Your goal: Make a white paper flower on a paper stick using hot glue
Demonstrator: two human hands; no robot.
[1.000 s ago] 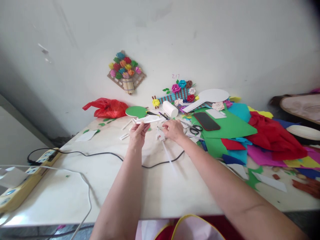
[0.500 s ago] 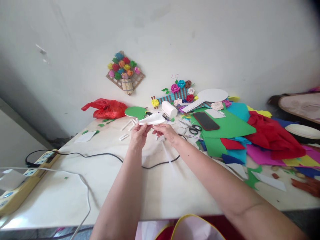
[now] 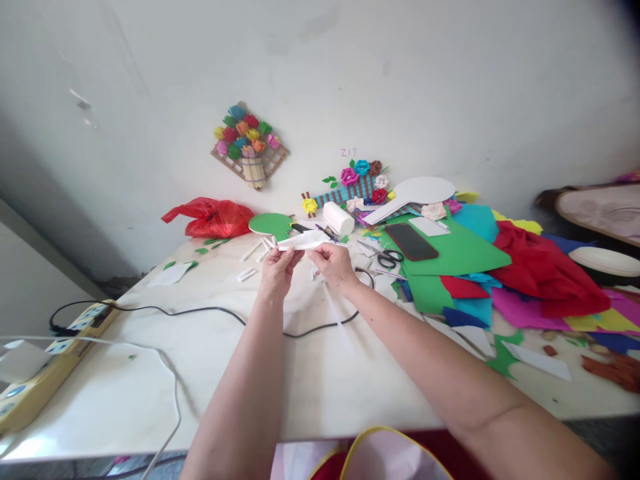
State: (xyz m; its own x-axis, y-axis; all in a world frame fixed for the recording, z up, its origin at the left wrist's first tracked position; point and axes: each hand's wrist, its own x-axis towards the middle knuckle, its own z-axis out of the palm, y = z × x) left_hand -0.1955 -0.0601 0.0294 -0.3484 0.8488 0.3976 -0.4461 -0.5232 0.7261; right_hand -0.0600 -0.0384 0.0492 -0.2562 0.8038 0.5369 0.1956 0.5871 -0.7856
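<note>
White piece (image 3: 304,240) partly hidden by right hand (image 3: 334,265).

1 red bag (image 3: 215,219) and 1 yellow power strip (image 3: 60,347) rest on the table (image 3: 120,400).

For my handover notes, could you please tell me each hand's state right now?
Left hand: closed, holding the left end of a long white paper-like piece.
Right hand: at that piece's right part; whether it grips cannot be told.

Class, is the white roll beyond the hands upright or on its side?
On its side: the white roll lies lengthwise, with a round end partly facing the camera.
</note>
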